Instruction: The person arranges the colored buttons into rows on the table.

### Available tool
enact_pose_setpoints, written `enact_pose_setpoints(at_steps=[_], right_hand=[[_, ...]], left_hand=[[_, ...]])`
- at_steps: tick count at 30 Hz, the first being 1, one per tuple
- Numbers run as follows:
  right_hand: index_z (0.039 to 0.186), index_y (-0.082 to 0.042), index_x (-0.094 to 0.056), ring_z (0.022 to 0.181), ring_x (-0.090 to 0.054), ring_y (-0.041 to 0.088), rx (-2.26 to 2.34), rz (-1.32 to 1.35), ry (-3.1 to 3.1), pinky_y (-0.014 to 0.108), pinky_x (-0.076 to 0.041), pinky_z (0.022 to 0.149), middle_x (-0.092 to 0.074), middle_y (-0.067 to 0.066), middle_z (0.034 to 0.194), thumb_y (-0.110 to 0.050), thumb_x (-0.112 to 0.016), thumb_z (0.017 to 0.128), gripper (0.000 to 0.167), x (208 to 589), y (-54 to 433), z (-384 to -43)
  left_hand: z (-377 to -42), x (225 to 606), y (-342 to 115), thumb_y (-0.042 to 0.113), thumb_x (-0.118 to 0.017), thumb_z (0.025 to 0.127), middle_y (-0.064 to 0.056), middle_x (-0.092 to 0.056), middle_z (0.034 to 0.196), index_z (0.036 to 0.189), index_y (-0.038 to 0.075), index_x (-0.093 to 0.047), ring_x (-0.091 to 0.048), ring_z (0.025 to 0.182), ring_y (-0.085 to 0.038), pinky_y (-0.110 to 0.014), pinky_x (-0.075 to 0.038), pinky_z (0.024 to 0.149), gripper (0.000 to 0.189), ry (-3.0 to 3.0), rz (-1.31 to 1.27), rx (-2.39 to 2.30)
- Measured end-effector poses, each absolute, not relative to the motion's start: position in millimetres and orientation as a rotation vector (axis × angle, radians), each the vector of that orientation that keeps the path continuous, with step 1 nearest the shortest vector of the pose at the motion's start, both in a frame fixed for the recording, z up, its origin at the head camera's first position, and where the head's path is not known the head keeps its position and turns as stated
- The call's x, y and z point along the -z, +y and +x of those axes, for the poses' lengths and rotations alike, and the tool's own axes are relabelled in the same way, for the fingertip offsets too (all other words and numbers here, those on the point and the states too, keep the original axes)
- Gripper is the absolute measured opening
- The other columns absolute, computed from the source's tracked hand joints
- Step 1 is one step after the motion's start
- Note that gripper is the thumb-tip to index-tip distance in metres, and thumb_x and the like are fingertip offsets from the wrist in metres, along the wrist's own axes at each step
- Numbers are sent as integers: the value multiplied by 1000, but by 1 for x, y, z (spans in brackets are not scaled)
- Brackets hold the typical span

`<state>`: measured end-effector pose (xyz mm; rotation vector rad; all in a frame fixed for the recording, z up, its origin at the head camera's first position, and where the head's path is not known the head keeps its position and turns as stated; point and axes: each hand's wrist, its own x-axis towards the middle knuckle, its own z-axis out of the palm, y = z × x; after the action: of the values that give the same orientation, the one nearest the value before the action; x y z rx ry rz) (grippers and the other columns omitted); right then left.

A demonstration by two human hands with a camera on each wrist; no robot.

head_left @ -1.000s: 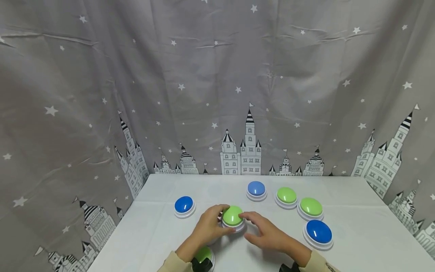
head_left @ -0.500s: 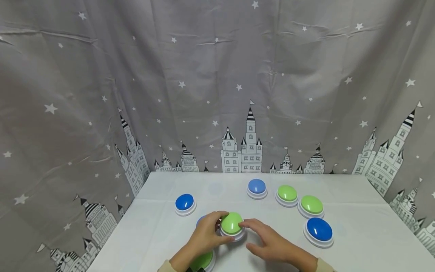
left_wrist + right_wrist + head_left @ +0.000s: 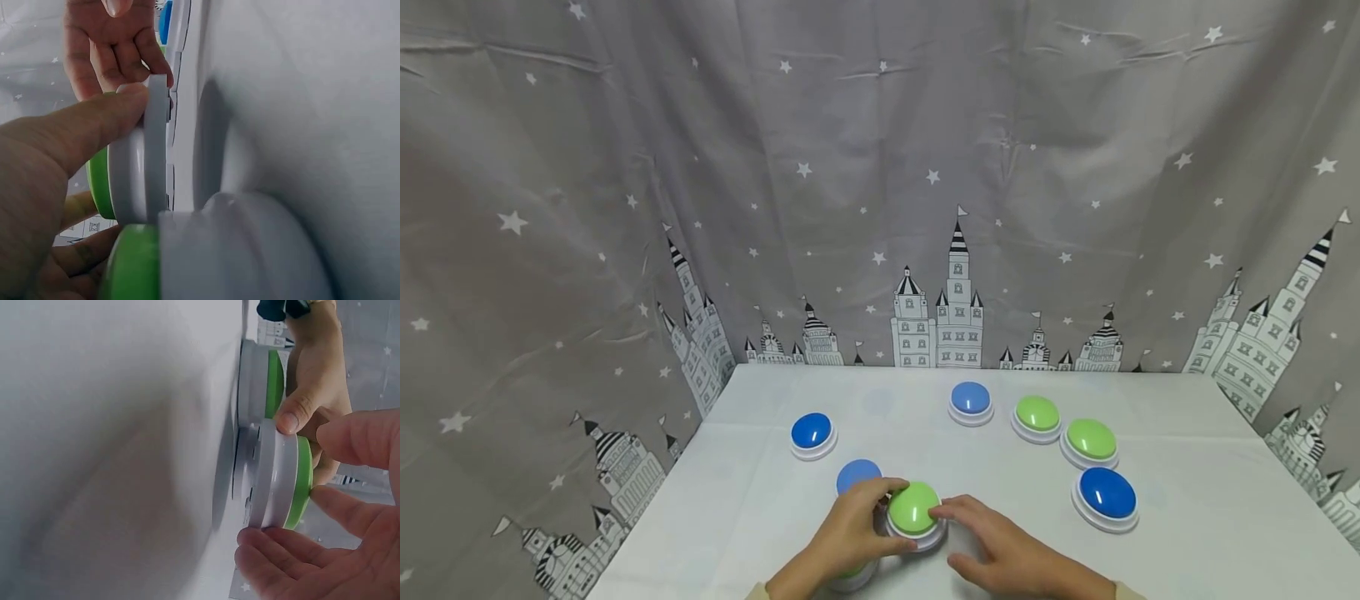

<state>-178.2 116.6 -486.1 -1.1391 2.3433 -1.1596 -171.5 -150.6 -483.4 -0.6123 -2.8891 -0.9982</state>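
Note:
My left hand (image 3: 850, 532) grips a green push button (image 3: 913, 507) by its white round base, thumb on the near side and fingers on the far side. Both wrist views show this button (image 3: 280, 478) tilted and raised a little off the white table. Fingertips of my right hand (image 3: 1003, 542) touch the button's right side, with the thumb apart from it. Just beyond the left hand sits a light blue button (image 3: 859, 473), partly covered by that hand. Another green button (image 3: 134, 265) lies beneath the left wrist, mostly hidden in the head view.
A dark blue button (image 3: 811, 431) stands at the back left of the white table (image 3: 737, 500). Toward the right are a light blue button (image 3: 971, 398), two green buttons (image 3: 1037, 413) and a dark blue one (image 3: 1107, 493). A grey castle-print curtain (image 3: 820, 208) hangs behind.
Both hands have brought the green button nearer to the person. The light blue button behind the left hand has come into sight. The head view has tilted slightly downward.

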Motion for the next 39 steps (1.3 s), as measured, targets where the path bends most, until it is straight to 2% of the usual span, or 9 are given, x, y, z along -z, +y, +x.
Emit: enact_pose_setpoints(at_steps=[6,16,27,34,39], right_hand=[[145,-26,-46,130,-47,15,1140,-1113,2321,36,-42,106,-47,-5,140,-38,-61,98,51,486,118,-173],[144,-26,-48,128,-48,15,1128,-1144,2302,38,-43,105,-47,-3,140,-37,-61,98,50,484,121,-165],[140,-35,-50,124,-50,13,1152,-1019,2195,41,-47,100,-47,-7,138,-34,-65,95,47,489,120,-158],[141,-33,-49,127,-49,14,1137,-1047,2188,44,-46,101,-47,-6,139,-36,-63,96,48,491,121,-155],[141,-30,-50,126,-49,14,1130,-1106,2168,40,-46,102,-48,-5,138,-36,-63,97,47,493,120,-152]], left_hand=[[-168,486,-151,60,-82,69,10,-62,125,132,23,-60,-58,106,-7,-32,-52,89,76,-2894,-631,948],[-164,490,-154,61,-83,67,14,-63,113,128,22,-62,-58,95,-3,-28,-52,82,75,-2819,-752,880],[-159,491,-158,65,-81,65,16,-64,111,125,23,-63,-57,94,0,-26,-52,81,75,-2832,-824,833],[-156,495,-160,67,-82,63,18,-65,110,122,24,-64,-58,93,0,-27,-50,83,75,-2784,-861,804],[-151,498,-163,69,-81,61,20,-64,108,121,25,-65,-57,93,-2,-29,-49,84,76,-2778,-865,779]])
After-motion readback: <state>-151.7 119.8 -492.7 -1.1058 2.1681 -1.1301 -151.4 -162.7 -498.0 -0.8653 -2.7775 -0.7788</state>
